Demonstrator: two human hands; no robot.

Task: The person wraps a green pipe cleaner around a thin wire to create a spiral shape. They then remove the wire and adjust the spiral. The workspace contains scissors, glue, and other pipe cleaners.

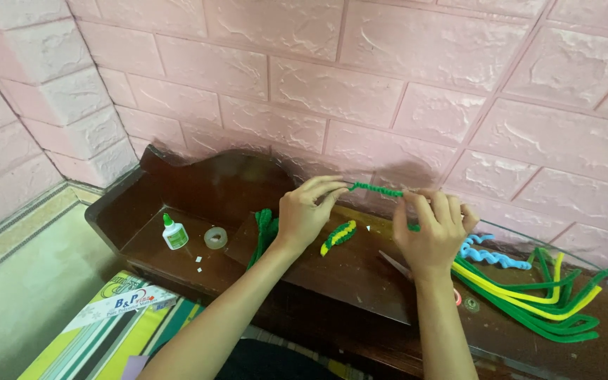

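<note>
Coiled pipe cleaner (376,188): green. Twisted piece (338,236): green-yellow stripes. Curled pipe cleaner (490,256): light blue. Glue bottle (174,233): white, green cap. Wall (402,84): pink brick pattern.

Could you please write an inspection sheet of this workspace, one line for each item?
Surface: dark brown wooden table with a raised back edge.
Job's things: coiled green pipe cleaner, held in the air between both hands.
Clutter: small glue bottle; clear tape roll; green and yellow twisted piece; light blue curly piece; loose green and yellow pipe cleaners; scissors, partly hidden; paper scraps.
Grippers: left hand pinches one end of the coil; right hand pinches the other end.
Cables: nothing seen.
Surroundings: pink brick-pattern wall; striped colourful package below the table; pale floor.
</note>
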